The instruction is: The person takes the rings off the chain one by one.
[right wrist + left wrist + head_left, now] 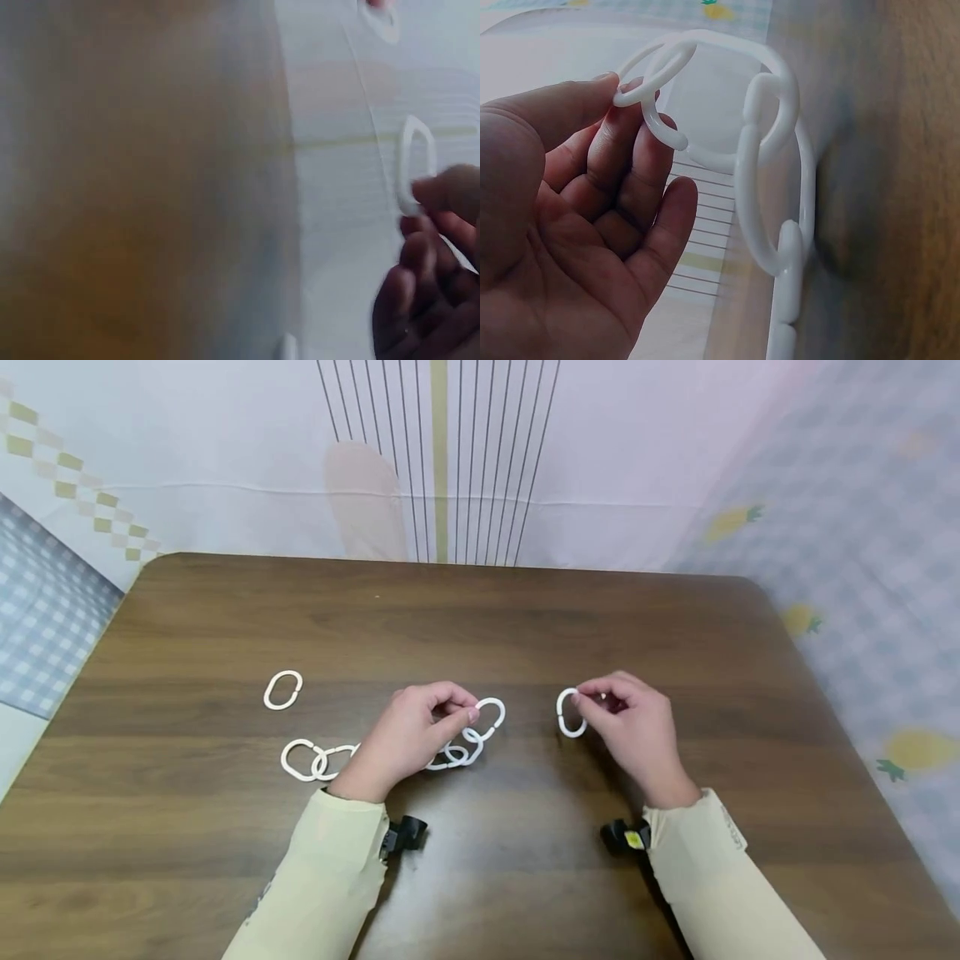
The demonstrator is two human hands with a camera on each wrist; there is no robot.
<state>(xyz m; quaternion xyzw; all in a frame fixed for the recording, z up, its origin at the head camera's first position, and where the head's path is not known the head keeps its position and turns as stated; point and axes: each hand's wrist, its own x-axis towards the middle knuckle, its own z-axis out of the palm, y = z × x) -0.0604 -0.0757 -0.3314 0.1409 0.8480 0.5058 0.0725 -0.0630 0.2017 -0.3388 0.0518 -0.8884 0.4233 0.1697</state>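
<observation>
The left hand (408, 731) pinches a chain's (748, 195) end link (502, 714); the right hand (633, 731) pinches a loose link (560, 703) by its rim, probably so the rest is uncovered.

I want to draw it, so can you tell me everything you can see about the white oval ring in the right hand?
The smooth white oval ring looks like plastic, with an open middle and, in the head view, what seems a small break on its left side. The bare right hand pinches it at its upper right edge. It is roughly upright, apparently lifted off the brown wood-look table. It is linked to nothing, right of the white plastic-looking chain.
</observation>
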